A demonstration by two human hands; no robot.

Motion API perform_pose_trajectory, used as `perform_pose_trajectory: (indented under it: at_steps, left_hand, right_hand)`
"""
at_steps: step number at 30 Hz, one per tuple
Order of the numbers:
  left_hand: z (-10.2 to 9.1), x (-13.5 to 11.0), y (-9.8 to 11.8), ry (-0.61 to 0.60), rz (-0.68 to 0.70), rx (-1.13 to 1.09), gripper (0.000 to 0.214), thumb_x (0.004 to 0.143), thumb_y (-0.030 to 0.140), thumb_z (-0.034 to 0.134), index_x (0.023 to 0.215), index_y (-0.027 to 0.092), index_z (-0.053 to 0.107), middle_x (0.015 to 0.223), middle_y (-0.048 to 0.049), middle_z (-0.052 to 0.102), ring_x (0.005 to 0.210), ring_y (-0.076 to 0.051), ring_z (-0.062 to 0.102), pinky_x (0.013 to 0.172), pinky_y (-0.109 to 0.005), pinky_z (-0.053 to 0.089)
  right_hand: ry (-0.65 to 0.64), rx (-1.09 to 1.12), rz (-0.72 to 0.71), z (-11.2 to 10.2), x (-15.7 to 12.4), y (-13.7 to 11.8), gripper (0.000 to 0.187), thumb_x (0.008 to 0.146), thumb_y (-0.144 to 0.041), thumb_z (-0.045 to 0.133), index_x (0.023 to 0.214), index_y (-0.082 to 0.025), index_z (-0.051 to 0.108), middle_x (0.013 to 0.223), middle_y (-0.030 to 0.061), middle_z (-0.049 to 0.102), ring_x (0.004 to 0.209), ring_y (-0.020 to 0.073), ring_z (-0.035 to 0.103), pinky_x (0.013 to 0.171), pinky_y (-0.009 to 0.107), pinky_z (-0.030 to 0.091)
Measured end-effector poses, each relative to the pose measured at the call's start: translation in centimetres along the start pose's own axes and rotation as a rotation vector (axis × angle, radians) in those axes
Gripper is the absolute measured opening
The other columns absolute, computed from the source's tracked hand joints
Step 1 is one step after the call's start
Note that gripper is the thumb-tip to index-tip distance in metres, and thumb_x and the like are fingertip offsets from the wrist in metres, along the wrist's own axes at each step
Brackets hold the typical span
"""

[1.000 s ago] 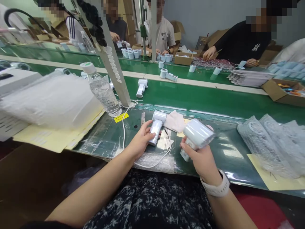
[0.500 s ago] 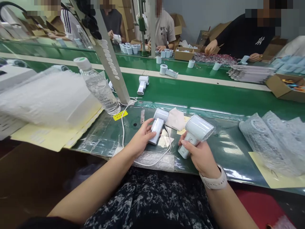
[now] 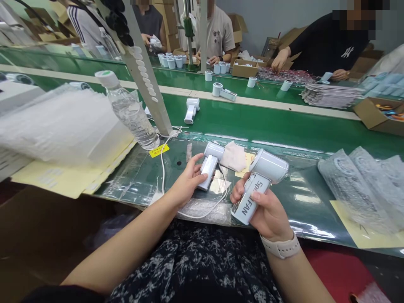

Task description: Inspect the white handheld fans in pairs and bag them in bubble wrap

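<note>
My left hand is closed around the handle of a pale handheld fan, which lies on the green bench top with its head pointing away from me. A charging cable runs close beside that fan's handle; whether it is plugged in I cannot tell. In my right hand is a second handheld fan, raised a little over the bench edge, its handle lettering "FAN" facing up. Behind the two fans lies a folded white cloth beside a yellow paper note.
A water bottle stands left by a slanted metal post. Bubble-wrap sleeves lie right, foam sheets left. Another fan rests on the green conveyor. Co-workers sit across, near a cardboard box.
My right hand has turned its fan, so the handle's lettering now shows fully and its head sits slightly farther right. The left hand and its fan stay almost in place.
</note>
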State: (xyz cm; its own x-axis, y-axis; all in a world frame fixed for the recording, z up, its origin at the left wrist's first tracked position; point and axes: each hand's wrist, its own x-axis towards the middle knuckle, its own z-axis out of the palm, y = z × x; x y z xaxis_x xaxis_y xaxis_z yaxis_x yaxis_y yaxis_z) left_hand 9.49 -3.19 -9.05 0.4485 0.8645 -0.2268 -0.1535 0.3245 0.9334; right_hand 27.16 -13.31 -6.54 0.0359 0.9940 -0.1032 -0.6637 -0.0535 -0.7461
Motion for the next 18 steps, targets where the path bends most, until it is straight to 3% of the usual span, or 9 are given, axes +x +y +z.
perform_pose_trajectory:
  at_steps: [5,10,18]
  left_hand:
    - [0.1,0.0,0.0,-0.004,0.001,0.012,0.069,0.078,0.019,0.065,0.140,0.027,0.036,0.113,-0.0072,0.063,0.097,-0.022,0.063,0.092,-0.038,0.045]
    - [0.1,-0.1,0.1,-0.004,-0.003,0.008,0.070,0.077,0.018,0.065,0.140,0.025,0.036,0.114,-0.0076,0.063,0.097,-0.022,0.063,0.091,-0.037,0.045]
    - [0.1,-0.1,0.1,-0.010,0.006,0.007,0.069,0.076,0.020,0.066,0.139,0.025,0.037,0.114,-0.0081,0.062,0.097,-0.023,0.063,0.090,-0.037,0.045]
  right_hand:
    - [-0.157,0.110,0.030,1.2,-1.1,0.1,0.029,0.074,-0.031,0.073,0.099,-0.024,0.060,0.071,-0.0013,0.057,0.062,0.0149,0.051,0.058,0.027,0.043]
    - [-0.222,0.113,0.039,2.0,-1.7,0.0,0.017,0.076,-0.034,0.070,0.086,-0.022,0.063,0.072,0.0001,0.055,0.062,0.0143,0.050,0.058,0.026,0.042]
    - [-0.286,0.126,0.072,1.6,-1.5,0.1,0.023,0.076,-0.039,0.067,0.091,-0.023,0.063,0.070,0.0001,0.055,0.059,0.0152,0.050,0.057,0.027,0.042]
